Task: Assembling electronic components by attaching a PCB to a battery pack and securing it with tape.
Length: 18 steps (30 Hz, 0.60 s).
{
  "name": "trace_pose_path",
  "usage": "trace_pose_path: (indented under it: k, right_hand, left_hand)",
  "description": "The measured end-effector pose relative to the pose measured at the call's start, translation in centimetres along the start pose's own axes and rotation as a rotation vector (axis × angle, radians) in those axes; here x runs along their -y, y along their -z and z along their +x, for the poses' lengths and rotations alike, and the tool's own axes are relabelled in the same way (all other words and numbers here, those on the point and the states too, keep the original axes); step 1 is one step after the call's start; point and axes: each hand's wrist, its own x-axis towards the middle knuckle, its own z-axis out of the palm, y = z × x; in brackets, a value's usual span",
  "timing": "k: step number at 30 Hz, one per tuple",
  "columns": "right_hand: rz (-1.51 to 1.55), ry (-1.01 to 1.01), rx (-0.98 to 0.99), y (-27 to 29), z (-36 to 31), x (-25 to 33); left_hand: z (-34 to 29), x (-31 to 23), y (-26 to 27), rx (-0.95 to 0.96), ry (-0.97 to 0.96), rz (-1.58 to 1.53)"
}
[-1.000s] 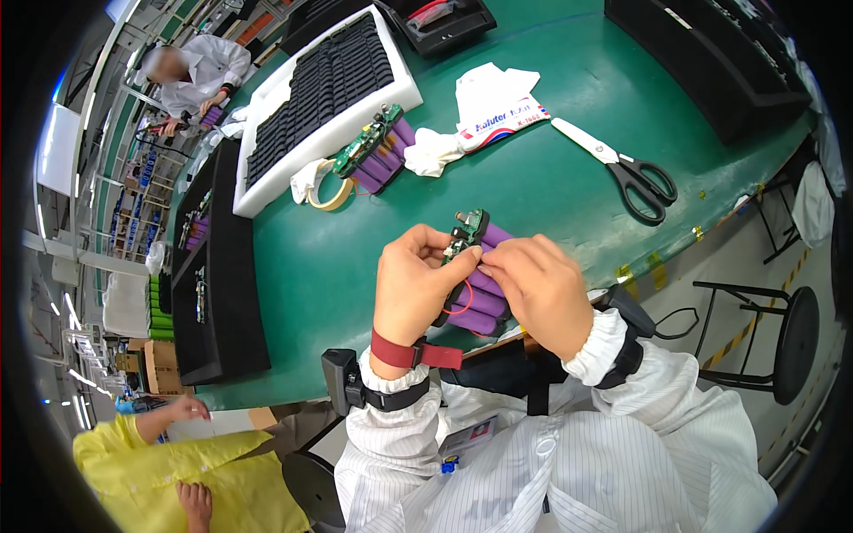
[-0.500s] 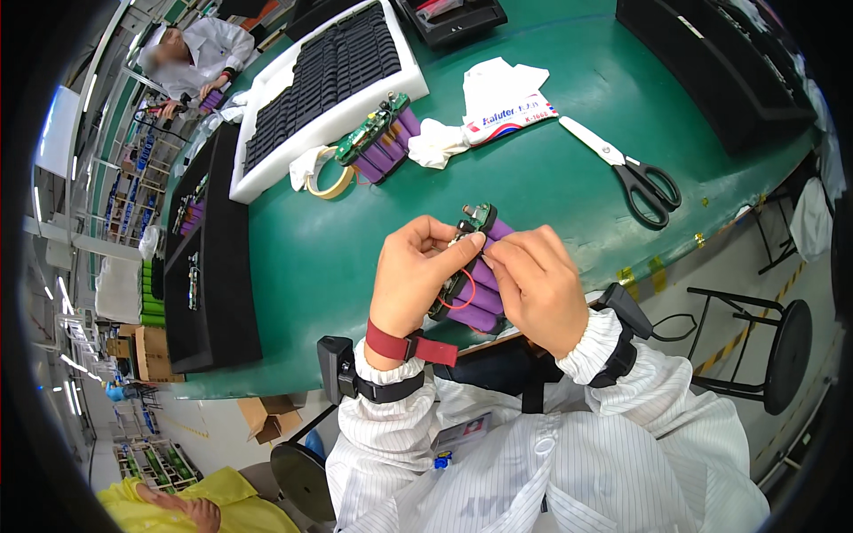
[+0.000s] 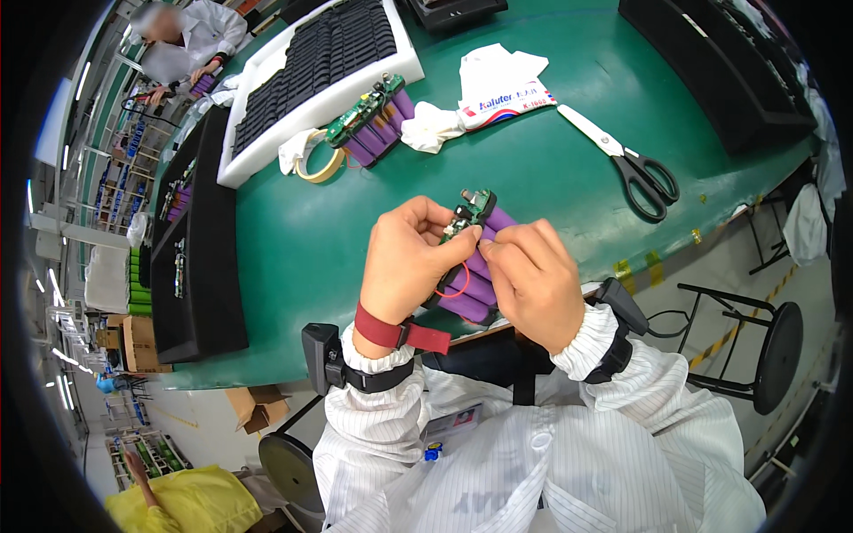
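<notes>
The left hand (image 3: 404,258) curls its fingers and thumb around the circuit-board side of a purple battery pack (image 3: 471,304) at the table's (image 3: 302,240) near edge, the right hand (image 3: 538,275) pinches beside that thumb, anything gripped there hidden, and beyond lie a second pack (image 3: 375,135), a tape roll (image 3: 323,176) and scissors (image 3: 613,147).

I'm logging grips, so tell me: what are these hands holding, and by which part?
The left hand holds the purple battery pack at its green circuit board. The right hand pinches close beside that board; exactly what it grips cannot be told.
</notes>
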Motion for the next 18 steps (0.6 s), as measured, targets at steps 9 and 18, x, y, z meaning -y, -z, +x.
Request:
trace_pose_path:
  k: [9, 18]
  right_hand:
    - [-0.016, -0.019, 0.003, 0.07, -0.12, 0.19]
    - [0.005, -0.066, 0.002, 0.05, 0.22, 0.49]
  left_hand:
    - [-0.34, 0.19, 0.28, 0.033, -0.047, 0.053]
    - [-0.23, -0.43, 0.75, 0.077, -0.032, 0.02]
